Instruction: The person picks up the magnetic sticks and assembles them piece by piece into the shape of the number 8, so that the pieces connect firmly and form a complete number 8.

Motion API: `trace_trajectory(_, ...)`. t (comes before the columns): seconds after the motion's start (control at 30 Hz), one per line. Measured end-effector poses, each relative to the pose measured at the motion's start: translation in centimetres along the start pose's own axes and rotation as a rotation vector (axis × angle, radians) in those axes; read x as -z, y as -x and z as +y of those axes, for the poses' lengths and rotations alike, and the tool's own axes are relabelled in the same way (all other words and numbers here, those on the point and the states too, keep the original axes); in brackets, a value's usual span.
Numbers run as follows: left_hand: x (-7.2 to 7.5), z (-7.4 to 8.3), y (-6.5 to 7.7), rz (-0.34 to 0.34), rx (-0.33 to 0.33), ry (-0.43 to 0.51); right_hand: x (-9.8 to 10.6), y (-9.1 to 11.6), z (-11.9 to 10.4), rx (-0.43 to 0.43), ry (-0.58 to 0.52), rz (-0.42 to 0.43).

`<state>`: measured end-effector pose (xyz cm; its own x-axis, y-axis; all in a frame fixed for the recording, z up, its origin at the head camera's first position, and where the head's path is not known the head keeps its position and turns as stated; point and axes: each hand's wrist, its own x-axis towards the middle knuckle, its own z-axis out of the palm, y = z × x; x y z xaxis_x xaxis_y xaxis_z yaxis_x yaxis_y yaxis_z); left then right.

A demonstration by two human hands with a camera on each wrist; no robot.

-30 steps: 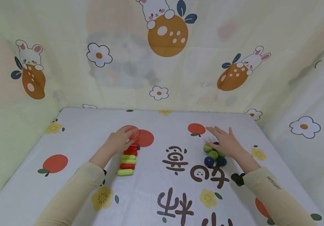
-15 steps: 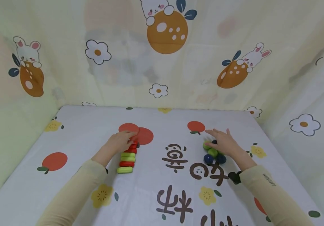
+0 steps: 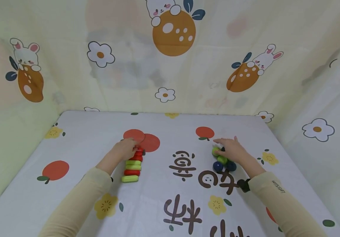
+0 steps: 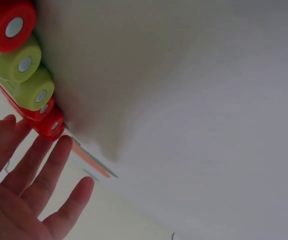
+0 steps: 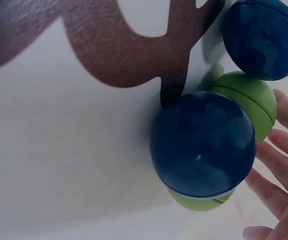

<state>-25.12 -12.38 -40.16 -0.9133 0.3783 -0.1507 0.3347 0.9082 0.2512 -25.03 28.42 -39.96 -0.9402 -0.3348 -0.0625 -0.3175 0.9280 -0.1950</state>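
Short plastic rods lie side by side in a row on the table's left half, green (image 3: 129,178) and red (image 3: 132,172) ones mixed. Silvery discs show in their ends in the left wrist view. My left hand (image 3: 123,150) is at the row's far end, its spread fingers (image 4: 49,167) right at the last red rods (image 4: 51,122). On the right, blue balls (image 3: 218,166) and green balls (image 3: 222,160) sit in a tight cluster. Behind it my right hand (image 3: 233,150) reaches round with loosely extended fingers (image 5: 279,165), close to a green ball (image 5: 249,97). It partly covers the cluster.
A white printed cloth (image 3: 155,184) with fruit, flowers and dark lettering covers the table. Pale curtains (image 3: 122,79) with rabbit prints rise at the back and both sides. The space between the rod row and the balls shows only cloth.
My left fingers have drawn slightly nearer to the row's far end. The right hand has shifted a little left over the balls. The head view has tilted slightly; rods and balls keep their places.
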Motion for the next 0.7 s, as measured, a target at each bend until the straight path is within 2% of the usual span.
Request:
trace_trajectory(0.37,-0.23,-0.08,-0.32,-0.048,0.050,0.046,0.21,-0.37,-0.34,0.029,-0.011,-0.028)
trace_trajectory(0.7,0.10,-0.07,-0.53,-0.059,0.072,0.029,-0.30,-1.02,-0.38,0.085,-0.029,-0.022)
